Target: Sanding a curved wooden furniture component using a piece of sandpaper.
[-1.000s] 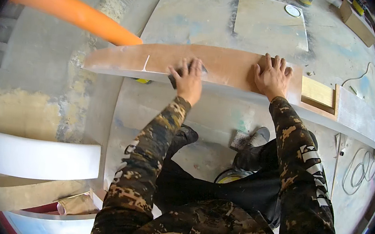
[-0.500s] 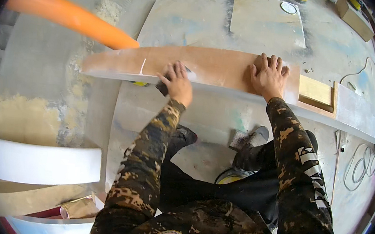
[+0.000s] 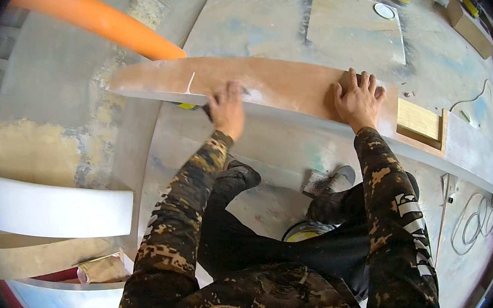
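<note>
A long, curved wooden panel (image 3: 288, 87) lies across in front of me, reddish-brown on top with a pale grey front edge. My left hand (image 3: 226, 113), blurred by motion, presses a dark flat pad (image 3: 207, 112), like sandpaper, against its near edge. Most of the pad is hidden under the fingers. Beside that hand is a whitish patch on the wood, and a white line of filler (image 3: 191, 83) is further left. My right hand (image 3: 359, 101) rests on the panel's right part, fingers spread and holding nothing.
An orange tube (image 3: 99, 18) reaches the panel's far left edge. At the right, the panel has a framed rectangular opening (image 3: 419, 120). A yellow-rimmed tub (image 3: 305, 232) stands between my feet. White curved pieces (image 3: 51, 209) lie lower left, and a coiled cable (image 3: 474, 226) at right.
My left hand has shifted slightly left along the panel's near edge with the dark pad. My right hand stays flat on the wood; the whole view has shifted a little.
</note>
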`<state>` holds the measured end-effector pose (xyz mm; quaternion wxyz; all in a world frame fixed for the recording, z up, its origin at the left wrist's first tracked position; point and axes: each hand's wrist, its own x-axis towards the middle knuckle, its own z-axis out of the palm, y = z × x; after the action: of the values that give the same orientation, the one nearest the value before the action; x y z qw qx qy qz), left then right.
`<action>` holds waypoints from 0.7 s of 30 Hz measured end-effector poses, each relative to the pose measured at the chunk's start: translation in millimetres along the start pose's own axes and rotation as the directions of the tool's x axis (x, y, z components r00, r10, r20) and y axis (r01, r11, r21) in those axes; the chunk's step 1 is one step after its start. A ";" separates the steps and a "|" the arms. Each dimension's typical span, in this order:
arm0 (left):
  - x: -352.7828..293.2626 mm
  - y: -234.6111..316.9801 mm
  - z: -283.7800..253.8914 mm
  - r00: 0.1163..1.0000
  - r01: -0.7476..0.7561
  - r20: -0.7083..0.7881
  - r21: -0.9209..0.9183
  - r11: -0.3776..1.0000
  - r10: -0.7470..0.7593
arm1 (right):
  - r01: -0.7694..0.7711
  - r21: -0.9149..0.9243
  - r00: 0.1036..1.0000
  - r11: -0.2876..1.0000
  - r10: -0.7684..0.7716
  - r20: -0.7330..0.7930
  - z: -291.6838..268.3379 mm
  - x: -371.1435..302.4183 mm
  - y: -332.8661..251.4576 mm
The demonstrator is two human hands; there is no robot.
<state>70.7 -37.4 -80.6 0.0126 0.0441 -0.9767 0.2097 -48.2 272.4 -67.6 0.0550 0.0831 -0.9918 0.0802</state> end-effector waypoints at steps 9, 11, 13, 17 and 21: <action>-3.5 49.2 -31.5 0.989 0.081 0.131 -0.087 0.993 -0.070 | -0.011 -0.018 1.000 1.000 0.010 -0.014 7.0 -2.7 6.1; -5.3 9.5 -39.5 0.978 0.169 0.159 -0.249 0.954 -0.132 | -0.013 -0.006 1.000 1.000 0.012 -0.020 4.7 -1.9 3.3; -17.8 -40.9 -3.4 0.972 0.220 0.141 -0.298 0.929 -0.185 | 0.020 0.006 0.999 1.000 -0.019 -0.035 1.2 0.3 -9.0; -25.0 -28.0 -22.5 0.945 0.314 0.211 -0.384 0.868 -0.249 | 0.011 -0.024 1.000 1.000 -0.011 -0.012 1.7 -0.9 -2.4; -33.8 -36.5 -32.9 0.911 0.413 0.324 -0.731 0.543 -0.257 | 0.011 -0.022 1.000 1.000 -0.011 -0.026 4.3 -0.8 -4.0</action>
<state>107.9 -54.3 -37.2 -0.0163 0.2391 -0.9379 -0.2509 -47.1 267.9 -71.4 0.0693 0.0869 -0.9913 0.0700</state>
